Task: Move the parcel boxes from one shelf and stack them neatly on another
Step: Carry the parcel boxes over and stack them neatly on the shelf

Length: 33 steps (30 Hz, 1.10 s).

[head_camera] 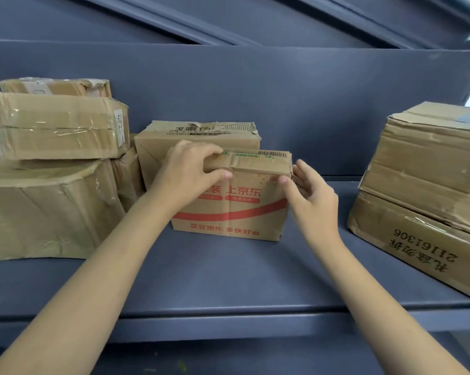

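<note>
A small cardboard parcel with red print stands on the blue-grey shelf in the middle. My left hand grips its top left corner, fingers over the top edge and thumb on the front. My right hand touches its top right corner with the thumb, its fingers spread beside the box. Behind the parcel stands a torn brown box.
A stack of three taped brown boxes fills the shelf's left side, the largest at the bottom. Two stacked boxes sit at the right, the lower one printed with numbers. The shelf's back wall rises behind.
</note>
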### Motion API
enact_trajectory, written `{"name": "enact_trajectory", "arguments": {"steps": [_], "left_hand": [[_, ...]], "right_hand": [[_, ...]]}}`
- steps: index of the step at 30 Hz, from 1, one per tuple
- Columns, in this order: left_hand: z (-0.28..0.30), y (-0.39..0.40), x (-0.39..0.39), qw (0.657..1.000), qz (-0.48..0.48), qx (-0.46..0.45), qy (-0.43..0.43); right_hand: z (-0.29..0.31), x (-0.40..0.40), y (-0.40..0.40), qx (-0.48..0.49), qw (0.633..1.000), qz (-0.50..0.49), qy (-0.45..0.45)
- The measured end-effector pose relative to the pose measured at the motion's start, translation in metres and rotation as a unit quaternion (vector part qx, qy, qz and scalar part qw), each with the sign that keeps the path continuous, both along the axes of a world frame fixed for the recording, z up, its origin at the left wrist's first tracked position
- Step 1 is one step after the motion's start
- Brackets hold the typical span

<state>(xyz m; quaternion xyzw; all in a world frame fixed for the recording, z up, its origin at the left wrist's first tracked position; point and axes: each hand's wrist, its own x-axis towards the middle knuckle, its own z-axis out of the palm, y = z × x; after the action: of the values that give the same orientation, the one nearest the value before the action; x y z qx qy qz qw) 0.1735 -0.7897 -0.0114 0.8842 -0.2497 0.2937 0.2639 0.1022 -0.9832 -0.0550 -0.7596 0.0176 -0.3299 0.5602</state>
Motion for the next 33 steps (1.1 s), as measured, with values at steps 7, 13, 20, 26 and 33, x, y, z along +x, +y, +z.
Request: {"name": "enact_trajectory", "arguments": {"steps": [7, 13, 20, 26, 33], "left_hand": [[-0.025, -0.006, 0.005, 0.925, 0.024, -0.35, 0.143], [-0.04, -0.011, -0.011, 0.898, -0.006, -0.389, 0.205], [0.092, -0.056, -0.032, 0.917, -0.151, -0.366, 0.048], [0.164, -0.159, -0.018, 0.912, -0.271, -0.263, 0.156], [0.154, -0.257, -0.002, 0.915, -0.25, -0.205, 0.242]], "right_hand": [[-0.013, -0.01, -0.03, -0.011, 0.995, 0.052, 0.089], [-0.014, -0.016, -0.017, -0.005, 0.989, 0.125, 0.08], [0.089, -0.047, -0.065, -0.067, 0.995, 0.025, -0.069], [0.164, -0.094, -0.152, 0.044, 0.996, -0.05, -0.065], [0.16, -0.106, -0.221, 0.148, 0.973, -0.172, 0.034]]}}
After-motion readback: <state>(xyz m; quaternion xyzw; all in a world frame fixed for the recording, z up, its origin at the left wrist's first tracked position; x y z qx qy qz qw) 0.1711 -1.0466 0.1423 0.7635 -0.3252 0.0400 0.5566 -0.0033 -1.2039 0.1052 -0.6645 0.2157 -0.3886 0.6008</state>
